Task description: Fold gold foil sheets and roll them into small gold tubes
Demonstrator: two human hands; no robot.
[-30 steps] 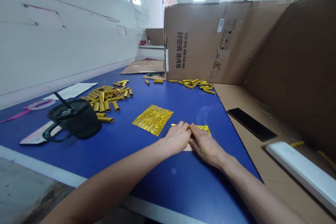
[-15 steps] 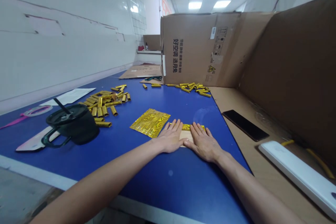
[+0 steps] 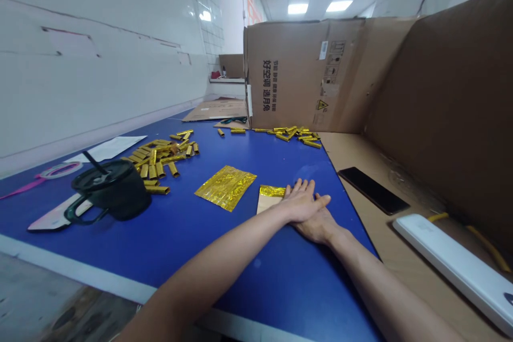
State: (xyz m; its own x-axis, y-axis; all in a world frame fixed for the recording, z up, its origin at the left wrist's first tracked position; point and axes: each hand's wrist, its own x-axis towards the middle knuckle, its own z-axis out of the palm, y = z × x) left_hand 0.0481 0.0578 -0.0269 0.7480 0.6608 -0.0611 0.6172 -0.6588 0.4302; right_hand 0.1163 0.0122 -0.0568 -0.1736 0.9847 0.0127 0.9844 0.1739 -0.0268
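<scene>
My left hand [image 3: 300,203] lies flat, fingers spread, on top of my right hand [image 3: 318,226]. Under it, my right hand rests at the right part of a pale flat piece [image 3: 267,203], its fingers mostly covered. A gold foil strip [image 3: 272,191] runs along the far edge of that piece. To the left, a crinkled sheet of gold foil [image 3: 226,187] lies flat on the blue table [image 3: 224,246].
Many small gold tubes [image 3: 160,157] are heaped at the left, with more [image 3: 294,133] by the cardboard box [image 3: 300,75]. A dark mug [image 3: 116,189] stands at the left. A phone [image 3: 372,189] and a white bar [image 3: 449,262] lie at the right.
My left hand has moved right, off the left part of the pale piece and onto my right hand. The left end of the foil strip now shows.
</scene>
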